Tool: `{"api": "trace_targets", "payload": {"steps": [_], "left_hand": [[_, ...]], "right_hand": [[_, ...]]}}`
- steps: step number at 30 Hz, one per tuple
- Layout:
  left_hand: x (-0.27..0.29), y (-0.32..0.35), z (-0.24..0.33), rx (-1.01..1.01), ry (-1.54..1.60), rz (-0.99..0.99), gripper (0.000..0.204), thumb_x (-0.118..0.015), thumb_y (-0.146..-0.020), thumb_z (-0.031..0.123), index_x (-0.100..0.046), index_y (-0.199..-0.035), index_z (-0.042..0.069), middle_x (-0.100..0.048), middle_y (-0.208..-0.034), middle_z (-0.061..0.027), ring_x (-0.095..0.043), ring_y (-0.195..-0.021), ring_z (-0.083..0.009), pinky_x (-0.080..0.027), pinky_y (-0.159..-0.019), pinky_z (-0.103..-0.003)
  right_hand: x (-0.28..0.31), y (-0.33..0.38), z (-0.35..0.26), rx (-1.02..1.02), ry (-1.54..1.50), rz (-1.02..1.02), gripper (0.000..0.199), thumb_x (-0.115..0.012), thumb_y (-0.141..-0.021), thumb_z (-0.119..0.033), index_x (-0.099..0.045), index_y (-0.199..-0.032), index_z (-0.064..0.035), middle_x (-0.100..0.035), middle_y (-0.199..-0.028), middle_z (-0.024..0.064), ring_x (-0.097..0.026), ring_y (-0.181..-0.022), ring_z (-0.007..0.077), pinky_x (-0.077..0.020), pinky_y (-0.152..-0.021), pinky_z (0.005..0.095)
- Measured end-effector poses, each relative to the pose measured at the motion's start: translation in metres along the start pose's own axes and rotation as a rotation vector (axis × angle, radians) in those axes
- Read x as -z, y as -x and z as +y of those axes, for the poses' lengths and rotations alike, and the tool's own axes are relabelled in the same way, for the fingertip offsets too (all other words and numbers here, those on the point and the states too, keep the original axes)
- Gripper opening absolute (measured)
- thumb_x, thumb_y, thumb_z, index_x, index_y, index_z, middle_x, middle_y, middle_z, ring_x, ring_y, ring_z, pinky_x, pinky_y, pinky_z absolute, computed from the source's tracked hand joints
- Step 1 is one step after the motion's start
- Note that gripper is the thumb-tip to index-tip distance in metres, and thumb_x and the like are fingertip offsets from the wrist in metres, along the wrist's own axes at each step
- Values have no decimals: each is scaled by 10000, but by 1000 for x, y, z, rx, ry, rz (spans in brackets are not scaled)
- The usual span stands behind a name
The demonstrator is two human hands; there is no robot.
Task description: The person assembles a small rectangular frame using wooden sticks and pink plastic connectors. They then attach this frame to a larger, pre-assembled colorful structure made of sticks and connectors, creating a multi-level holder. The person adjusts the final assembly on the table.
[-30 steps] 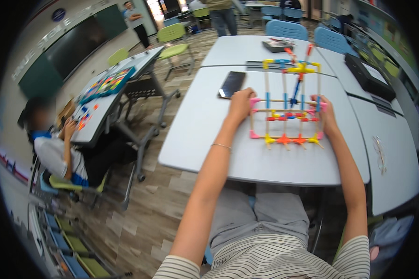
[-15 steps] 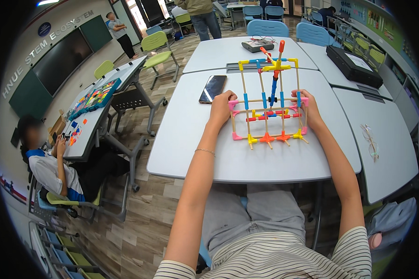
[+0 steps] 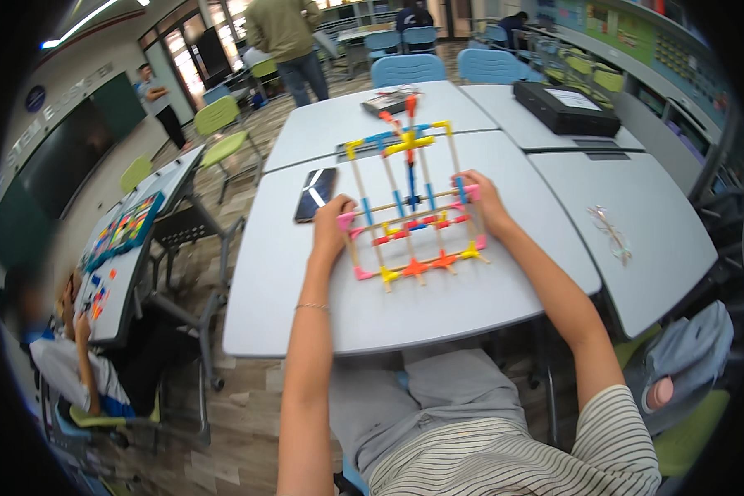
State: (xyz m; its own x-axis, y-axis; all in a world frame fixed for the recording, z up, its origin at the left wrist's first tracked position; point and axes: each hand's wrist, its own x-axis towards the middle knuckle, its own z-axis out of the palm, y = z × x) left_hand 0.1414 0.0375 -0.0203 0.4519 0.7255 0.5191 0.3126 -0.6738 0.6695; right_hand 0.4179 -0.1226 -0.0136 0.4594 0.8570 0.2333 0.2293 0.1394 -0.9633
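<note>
wooden stick frame [image 3: 411, 217] looks light and wobbly; left hand [image 3: 332, 231] and right hand [image 3: 481, 201] each grip a pink side joint, the firmest hold

Bright, even overhead room light; soft shadows under the desk [image 3: 504, 306]; strong fisheye bending and dark vignette toward blurred edges.
</note>
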Motion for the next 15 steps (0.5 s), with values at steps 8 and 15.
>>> {"api": "trace_targets", "payload": {"steps": [8, 15], "left_hand": [[0, -1, 8, -54, -20, 5, 183, -567, -916, 131, -665, -896, -23, -647, -675, -149, -643, -607, -221, -487, -583, -320], [-1, -1, 5, -37, 21, -2, 178, -574, -914, 130, -659, -889, -25, -632, -672, -145, -616, -607, -214, -471, -586, -320]], "right_hand": [[4, -1, -4, -61, -61, -20, 374, -533, -976, -322, -594, -1171, -9, -632, -1080, 97, -606, -948, 150, -493, -861, 307], [8, -2, 4, 15, -5, -35, 452, -524, -967, -415, -591, -1169, -16, -631, -1092, 103, -608, -995, 157, -498, -871, 311]]}}
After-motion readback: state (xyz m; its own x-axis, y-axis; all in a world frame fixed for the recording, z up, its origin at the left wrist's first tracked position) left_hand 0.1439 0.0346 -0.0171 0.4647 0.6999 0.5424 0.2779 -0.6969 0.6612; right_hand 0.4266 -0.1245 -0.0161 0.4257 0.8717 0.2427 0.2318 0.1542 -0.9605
